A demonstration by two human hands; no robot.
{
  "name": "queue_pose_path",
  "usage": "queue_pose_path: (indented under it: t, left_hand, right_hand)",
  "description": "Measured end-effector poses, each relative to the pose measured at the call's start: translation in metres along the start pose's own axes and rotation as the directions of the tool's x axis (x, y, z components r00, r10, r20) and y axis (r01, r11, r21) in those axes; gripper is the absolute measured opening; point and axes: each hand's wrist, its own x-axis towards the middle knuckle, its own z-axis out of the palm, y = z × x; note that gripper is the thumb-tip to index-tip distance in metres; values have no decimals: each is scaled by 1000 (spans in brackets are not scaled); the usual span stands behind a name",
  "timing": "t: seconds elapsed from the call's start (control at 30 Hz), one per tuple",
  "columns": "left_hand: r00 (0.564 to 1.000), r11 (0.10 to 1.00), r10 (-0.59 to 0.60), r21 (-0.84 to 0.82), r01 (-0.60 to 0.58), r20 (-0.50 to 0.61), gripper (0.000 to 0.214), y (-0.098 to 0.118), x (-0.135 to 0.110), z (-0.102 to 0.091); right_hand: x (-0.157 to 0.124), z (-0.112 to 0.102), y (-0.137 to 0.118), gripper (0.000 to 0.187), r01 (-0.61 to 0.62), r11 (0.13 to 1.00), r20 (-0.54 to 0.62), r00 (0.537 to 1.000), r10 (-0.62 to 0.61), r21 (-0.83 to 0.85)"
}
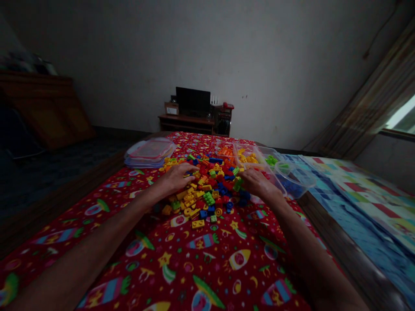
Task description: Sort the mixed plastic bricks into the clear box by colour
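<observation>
A pile of plastic building blocks (191,196) in yellow, red, blue, green and orange lies on the red patterned cloth. At the pile's left side, my left hand (180,176) reaches in with thumb and fingers apart, over yellow and blue pieces. My right hand (258,182) is at the right side, its fingers closed together. A green building block (238,184) shows at its fingertips, partly covered by them. Clear plastic boxes stand just beyond that hand, with orange blocks (225,151), yellow blocks (247,157) and green blocks (271,160) sorted inside.
Stacked clear lids (151,151) lie at the cloth's left edge. A round clear tub (304,180) with blue blocks is at the right edge. Beyond the table are a desk with a monitor (193,101) and a wooden cabinet (48,112). A bed (366,207) is at right.
</observation>
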Motion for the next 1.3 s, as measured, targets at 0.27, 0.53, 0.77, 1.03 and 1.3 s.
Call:
queue_pose_path:
  t: [0.27,0.53,0.77,1.03,1.3]
  left_hand:
    - [987,994,9,104,-26,161,36,-20,-7,-9]
    - [981,967,-119,243,79,152,45,-23,-7,-5]
    - [987,989,-150,-22,149,-50,49,2,-6,-9]
    - [986,835,-137,-524,166,95,55,33,-10,22]
    - [987,842,-130,-516,157,90,57,46,-18,37]
  right_hand:
    - [7,-4,-2,24,36,998,-48,998,-34,58]
    - [14,-19,-12,17,7,978,-49,999,3,207]
    - [14,-19,-13,20,3,932,-159,986,58,362]
    - [21,-26,-44,30,76,683,-73,997,-34,726]
    - [15,-19,-70,39,87,810,78,984,-161,580]
